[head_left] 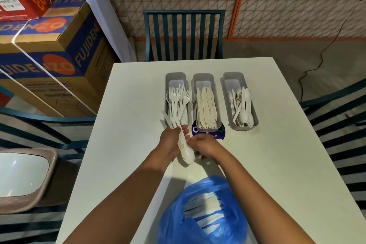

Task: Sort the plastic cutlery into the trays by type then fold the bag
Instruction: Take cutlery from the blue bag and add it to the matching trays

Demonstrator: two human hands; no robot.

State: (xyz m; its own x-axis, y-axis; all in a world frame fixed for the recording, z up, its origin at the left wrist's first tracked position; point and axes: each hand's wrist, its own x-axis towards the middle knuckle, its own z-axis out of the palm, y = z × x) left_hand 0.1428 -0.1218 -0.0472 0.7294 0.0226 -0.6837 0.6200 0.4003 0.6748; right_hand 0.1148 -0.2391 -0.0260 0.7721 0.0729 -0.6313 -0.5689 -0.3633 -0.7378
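- Left hand (170,140): my grip is clenched round a mixed bundle of cutlery (181,140), held just short of the trays; a knife tip and fork tines fan out at the far end, a spoon bowl points back toward me.
- Right hand (204,145): at the bundle's near end, fingers curled; whether that grip has pinched a piece or only touches it, I cannot tell.
- Fork tray (175,78): leftmost, well stocked; the bundle's far end overlaps its near edge.
- Knife tray (208,128): middle, knives lying flat; it sits partly on a dark round sticker (217,134).
- Spoon tray (243,127): rightmost, spoons heaped loosely.
- Blue bag (202,212): on the bench (128,125) nearest me, between my forearms; white cutlery shows through it, so I judge the sorting unfinished and the folding some way off.
- Step in hand, as I judge it: draw one piece from the bundle; read its head before letting go; keep the left grip firm so the rest do not slide; lay each piece lengthwise in its tray, since the fork tray is already untidy.
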